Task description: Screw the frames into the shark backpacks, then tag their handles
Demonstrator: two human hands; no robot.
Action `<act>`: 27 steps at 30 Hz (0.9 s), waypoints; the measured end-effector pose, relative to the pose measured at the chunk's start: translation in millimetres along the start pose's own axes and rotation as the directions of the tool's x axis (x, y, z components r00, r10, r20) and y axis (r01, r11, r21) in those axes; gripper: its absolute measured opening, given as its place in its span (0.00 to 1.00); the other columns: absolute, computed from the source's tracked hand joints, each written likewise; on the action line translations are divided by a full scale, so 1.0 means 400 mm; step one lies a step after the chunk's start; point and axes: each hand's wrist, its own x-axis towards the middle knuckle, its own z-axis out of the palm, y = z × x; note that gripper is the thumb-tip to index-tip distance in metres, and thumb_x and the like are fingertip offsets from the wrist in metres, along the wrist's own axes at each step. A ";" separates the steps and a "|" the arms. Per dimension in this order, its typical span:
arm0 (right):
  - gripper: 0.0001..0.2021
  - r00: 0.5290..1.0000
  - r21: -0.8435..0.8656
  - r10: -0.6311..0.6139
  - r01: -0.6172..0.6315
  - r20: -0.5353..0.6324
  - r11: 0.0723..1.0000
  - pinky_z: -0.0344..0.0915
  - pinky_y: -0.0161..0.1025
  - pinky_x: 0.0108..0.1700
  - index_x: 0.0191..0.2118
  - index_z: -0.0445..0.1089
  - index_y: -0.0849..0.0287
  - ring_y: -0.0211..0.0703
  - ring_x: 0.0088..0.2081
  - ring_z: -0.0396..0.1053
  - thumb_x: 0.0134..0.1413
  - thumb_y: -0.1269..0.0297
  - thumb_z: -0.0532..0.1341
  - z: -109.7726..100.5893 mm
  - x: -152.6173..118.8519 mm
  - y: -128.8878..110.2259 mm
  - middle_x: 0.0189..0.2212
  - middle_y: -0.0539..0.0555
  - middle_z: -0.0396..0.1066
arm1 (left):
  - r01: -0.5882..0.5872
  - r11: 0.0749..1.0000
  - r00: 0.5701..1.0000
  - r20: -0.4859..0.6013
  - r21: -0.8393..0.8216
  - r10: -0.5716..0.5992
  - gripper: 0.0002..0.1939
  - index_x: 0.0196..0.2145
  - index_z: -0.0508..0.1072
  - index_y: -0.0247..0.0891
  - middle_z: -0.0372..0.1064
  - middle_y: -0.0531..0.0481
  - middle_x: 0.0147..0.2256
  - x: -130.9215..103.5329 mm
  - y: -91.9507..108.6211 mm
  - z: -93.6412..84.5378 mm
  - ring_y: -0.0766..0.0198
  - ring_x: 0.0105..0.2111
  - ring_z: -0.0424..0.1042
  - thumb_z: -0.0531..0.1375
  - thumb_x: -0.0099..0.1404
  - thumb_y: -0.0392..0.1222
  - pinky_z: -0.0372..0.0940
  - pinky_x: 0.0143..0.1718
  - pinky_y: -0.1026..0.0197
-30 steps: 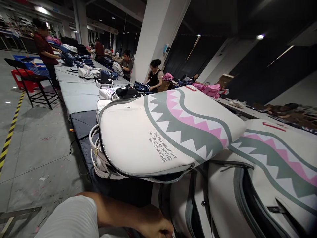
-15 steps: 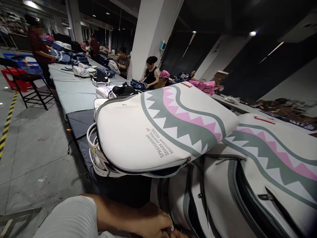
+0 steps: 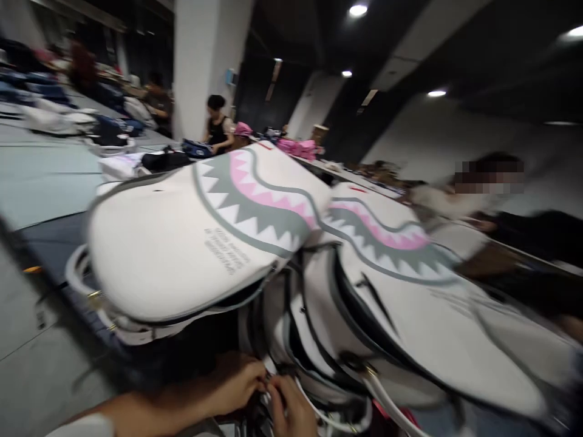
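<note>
At the lower middle, my left hand (image 3: 241, 379) and my right hand (image 3: 291, 405) meet, fingers closed in pinches almost touching. What they hold is too small and blurred to make out. Just beyond them, thin white straps (image 3: 334, 419) hang by the lower side of a white backpack (image 3: 449, 315) with a grey and pink shark-tooth print. Its dark zip opening gapes on the side toward me. Another white backpack (image 3: 146, 261) with the same print lies flat to the left, above my left forearm, with looped handles at its end.
A dark blue table surface (image 3: 50, 243) runs under the bags, its edge at the left. A person (image 3: 219, 127) sits by the pillar handling a blue bag; another person (image 3: 487, 176) is close on the right. Pink bags (image 3: 298, 147) are piled farther back.
The view has swung to the right, so the bags appear farther left and the person on the right is visible. Both hands now show more fully, still close together.
</note>
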 end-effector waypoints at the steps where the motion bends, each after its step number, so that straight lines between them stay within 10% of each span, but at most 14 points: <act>1: 0.11 0.999 -0.018 0.017 -0.016 0.028 1.000 0.67 0.41 0.32 0.34 0.68 0.50 0.47 0.30 0.73 0.64 0.69 0.52 -0.007 0.004 -0.014 0.28 0.52 0.72 | 0.000 1.000 1.000 -0.006 0.002 0.000 0.09 0.36 0.74 0.40 0.77 0.51 0.33 0.000 -0.003 0.002 0.65 0.34 0.75 0.54 0.64 0.33 0.65 0.36 0.68; 27: 0.09 0.961 0.086 0.267 -0.261 -0.070 0.961 0.64 0.33 0.37 0.34 0.74 0.56 0.39 0.32 0.69 0.63 0.60 0.59 -0.042 0.021 -0.064 0.29 0.51 0.72 | -0.294 0.953 0.955 0.013 -0.073 0.295 0.08 0.37 0.73 0.44 0.76 0.55 0.29 0.060 -0.062 0.002 0.66 0.28 0.78 0.56 0.67 0.47 0.69 0.30 0.72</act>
